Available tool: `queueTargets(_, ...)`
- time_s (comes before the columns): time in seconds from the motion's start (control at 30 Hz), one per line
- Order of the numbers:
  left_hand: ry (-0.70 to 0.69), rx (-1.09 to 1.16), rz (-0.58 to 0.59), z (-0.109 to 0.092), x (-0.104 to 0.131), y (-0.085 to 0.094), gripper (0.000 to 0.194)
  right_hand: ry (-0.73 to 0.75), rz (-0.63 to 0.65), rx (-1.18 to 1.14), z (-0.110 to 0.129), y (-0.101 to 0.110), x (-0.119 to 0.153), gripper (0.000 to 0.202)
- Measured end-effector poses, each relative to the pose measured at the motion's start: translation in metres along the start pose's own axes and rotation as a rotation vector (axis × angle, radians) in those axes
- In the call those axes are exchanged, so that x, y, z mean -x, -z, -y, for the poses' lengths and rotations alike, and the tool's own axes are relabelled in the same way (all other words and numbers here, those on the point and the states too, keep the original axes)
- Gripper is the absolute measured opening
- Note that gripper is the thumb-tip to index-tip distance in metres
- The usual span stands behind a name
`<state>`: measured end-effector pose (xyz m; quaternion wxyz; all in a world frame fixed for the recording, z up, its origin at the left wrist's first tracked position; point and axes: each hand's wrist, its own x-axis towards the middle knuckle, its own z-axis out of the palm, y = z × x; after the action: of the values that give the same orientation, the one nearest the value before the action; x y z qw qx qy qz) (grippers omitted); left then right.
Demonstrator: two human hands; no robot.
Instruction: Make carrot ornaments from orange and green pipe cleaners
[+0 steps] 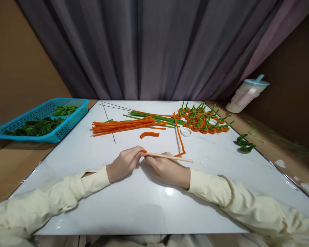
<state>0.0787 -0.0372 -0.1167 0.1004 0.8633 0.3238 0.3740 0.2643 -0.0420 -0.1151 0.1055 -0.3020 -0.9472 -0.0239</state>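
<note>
A thin wooden stick lies across my right hand, whose fingers are closed around it. My left hand pinches the stick's left end, where a bit of orange pipe cleaner shows at the fingertips. From behind my right hand a bent orange pipe cleaner runs out and turns up towards the back of the table. How it passes between my fingers is hidden. Just beyond my hands lies a short, curved orange piece.
Behind my hands are bundles of orange pipe cleaners and green pipe cleaners. Several orange pieces with green stems and a white ring sit back right. A blue basket holds green pieces; a tumbler stands right.
</note>
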Motion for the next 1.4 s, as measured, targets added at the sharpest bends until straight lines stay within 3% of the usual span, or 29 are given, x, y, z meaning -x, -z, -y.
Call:
queueTargets(0.13, -0.208, -0.136, -0.04, 0.005, 0.001, 0.0, 0.019, 0.017, 0.015, -0.048, 0.001, -0.002, 0.002, 0.028)
queueTargets(0.3, -0.298, -0.161, -0.02, 0.006, 0.001, -0.001, 0.027, 0.047, -0.01, -0.049, 0.001, -0.004, 0.002, 0.024)
queueTargets(0.47, -0.269, -0.194, -0.037, 0.004, 0.002, -0.001, 0.024, 0.067, -0.135, -0.02, 0.0, -0.004, 0.003, 0.018)
queueTargets(0.7, -0.081, -0.139, -0.107, 0.002, 0.001, -0.003, 0.011, 0.101, -0.3, 0.098, -0.003, -0.005, 0.003, 0.013)
queueTargets(0.97, -0.22, -0.066, -0.037, 0.004, 0.001, -0.002, 0.011, 0.14, -0.437, 0.289, -0.008, 0.013, 0.0, 0.02)
queueTargets(1.1, -0.216, -0.016, -0.028, 0.004, -0.001, 0.0, 0.014, 0.108, -0.412, 0.286, -0.01, 0.018, 0.0, 0.019)
queueTargets(1.23, -0.215, 0.037, -0.017, 0.004, -0.001, 0.002, 0.016, 0.011, -0.303, 0.184, -0.009, 0.019, -0.001, 0.016)
queueTargets(1.4, -0.241, 0.105, 0.0, 0.007, 0.001, 0.002, 0.019, -0.204, -0.092, -0.252, -0.006, 0.027, -0.005, 0.014)
